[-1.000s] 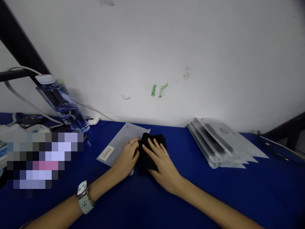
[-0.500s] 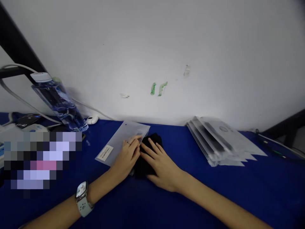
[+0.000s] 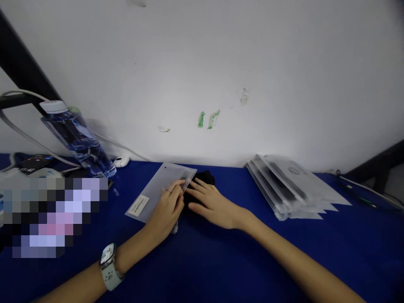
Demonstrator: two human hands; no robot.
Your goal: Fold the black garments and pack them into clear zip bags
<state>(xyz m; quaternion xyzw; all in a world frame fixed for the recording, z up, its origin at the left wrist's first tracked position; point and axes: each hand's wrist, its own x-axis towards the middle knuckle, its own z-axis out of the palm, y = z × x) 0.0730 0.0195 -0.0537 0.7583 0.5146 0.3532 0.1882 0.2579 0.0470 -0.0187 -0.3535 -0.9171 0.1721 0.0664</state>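
On the blue tabletop (image 3: 252,261), our left hand (image 3: 168,208) pinches the clear bag (image 3: 154,189) at its open edge, while our right hand (image 3: 217,206), fingers (image 3: 198,193) extended and slightly spread, presses the black cloth (image 3: 206,178) at that edge.

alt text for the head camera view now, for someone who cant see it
Left hand holding a frosted plastic bag with a white label beside a folded black cloth, which the right hand presses on a blue table. A stack of similar bags lies to the right, a water bottle to the left.
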